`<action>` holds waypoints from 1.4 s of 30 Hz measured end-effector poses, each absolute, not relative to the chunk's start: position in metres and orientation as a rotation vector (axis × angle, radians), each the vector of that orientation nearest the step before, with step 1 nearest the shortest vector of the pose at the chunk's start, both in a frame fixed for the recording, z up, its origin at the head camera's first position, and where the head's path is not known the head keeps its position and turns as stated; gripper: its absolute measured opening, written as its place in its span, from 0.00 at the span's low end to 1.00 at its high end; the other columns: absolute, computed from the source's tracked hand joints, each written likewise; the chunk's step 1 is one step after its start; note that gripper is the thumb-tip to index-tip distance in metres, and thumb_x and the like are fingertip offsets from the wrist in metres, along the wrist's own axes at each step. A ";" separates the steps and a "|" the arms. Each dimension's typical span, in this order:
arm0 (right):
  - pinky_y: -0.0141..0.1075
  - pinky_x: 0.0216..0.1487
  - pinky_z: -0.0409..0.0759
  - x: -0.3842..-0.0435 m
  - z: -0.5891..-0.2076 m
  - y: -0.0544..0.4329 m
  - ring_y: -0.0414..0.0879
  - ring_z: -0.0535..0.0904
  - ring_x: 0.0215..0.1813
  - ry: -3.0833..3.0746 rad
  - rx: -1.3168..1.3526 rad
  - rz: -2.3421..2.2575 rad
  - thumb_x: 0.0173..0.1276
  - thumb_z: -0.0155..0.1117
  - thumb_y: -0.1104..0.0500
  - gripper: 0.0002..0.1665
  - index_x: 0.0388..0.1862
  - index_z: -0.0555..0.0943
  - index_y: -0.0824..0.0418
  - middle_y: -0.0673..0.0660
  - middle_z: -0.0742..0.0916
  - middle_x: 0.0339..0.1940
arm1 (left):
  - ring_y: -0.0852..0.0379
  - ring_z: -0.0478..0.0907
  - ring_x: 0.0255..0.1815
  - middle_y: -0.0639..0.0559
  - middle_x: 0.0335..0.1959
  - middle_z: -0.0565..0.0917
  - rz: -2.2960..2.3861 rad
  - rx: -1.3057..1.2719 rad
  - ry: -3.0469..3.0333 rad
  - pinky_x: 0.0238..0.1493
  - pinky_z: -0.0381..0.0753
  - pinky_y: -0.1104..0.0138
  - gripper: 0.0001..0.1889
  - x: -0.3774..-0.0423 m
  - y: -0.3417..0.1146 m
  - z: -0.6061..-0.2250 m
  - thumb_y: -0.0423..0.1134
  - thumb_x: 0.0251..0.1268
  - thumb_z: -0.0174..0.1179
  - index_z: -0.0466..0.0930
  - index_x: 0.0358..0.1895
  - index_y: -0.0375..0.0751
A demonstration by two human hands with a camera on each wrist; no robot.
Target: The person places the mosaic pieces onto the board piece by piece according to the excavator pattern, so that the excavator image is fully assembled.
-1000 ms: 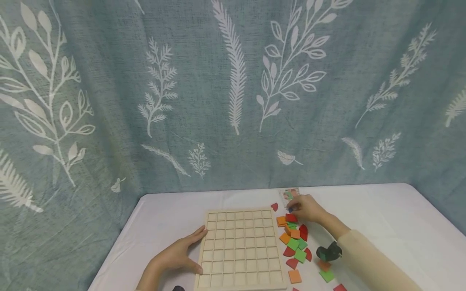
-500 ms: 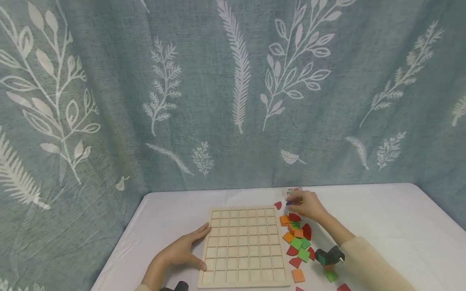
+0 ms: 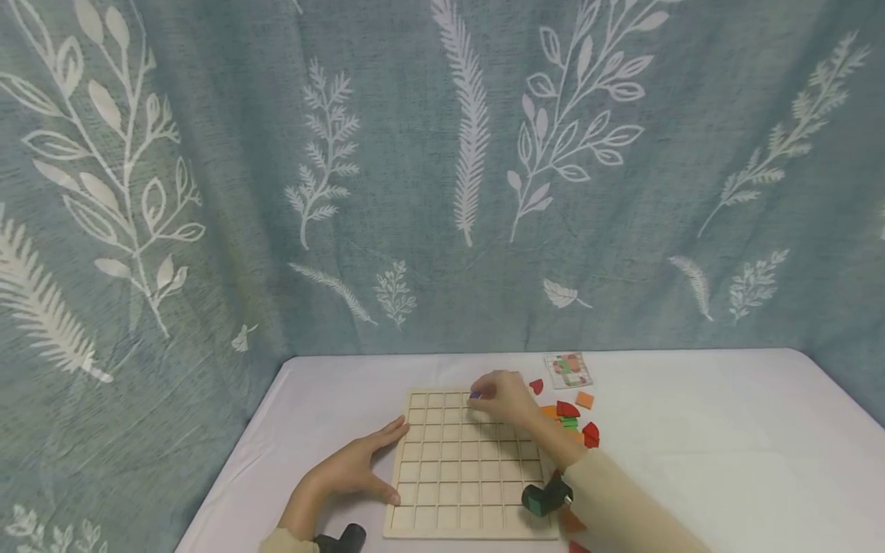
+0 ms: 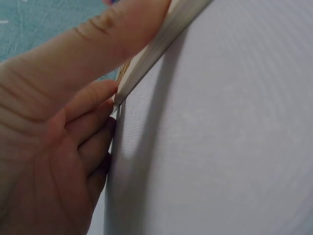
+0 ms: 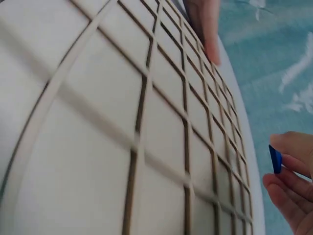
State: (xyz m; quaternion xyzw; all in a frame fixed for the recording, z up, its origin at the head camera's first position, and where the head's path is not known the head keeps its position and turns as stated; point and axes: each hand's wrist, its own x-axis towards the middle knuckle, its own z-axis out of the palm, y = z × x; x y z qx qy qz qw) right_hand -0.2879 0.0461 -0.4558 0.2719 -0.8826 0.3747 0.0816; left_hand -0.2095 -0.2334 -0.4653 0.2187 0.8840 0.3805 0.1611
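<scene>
Tile [image 5: 275, 159], blue, presumably light and stiff, best taken by its edges, is at the far end of grid board [image 3: 449, 491], pinched in right hand's [image 3: 507, 398] grip; left hand [image 3: 354, 467], fingers extended, touches board's left edge.

Grid board [image 3: 449, 491]: is looking like matt wood from where I'm standing
Blue piece [image 5: 276, 159]: is looking smooth, its material too small to tell
Curtain [image 3: 415, 169]: is showing matt, slightly rough woven cloth
Tablecloth [image 3: 691, 430]: is looking smooth and matt
Sleeve [image 3: 629, 499]: is looking like matt cloth
</scene>
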 end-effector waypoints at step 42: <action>0.33 0.29 0.80 -0.297 -0.465 -0.001 0.48 0.82 0.28 -2.768 0.465 0.998 0.49 0.70 0.65 0.02 0.23 0.86 0.65 0.55 0.86 0.23 | 0.35 0.44 0.72 0.40 0.73 0.48 1.107 0.626 2.502 0.68 0.45 0.43 0.56 -0.209 -0.230 -0.465 0.46 0.30 0.75 0.55 0.69 0.35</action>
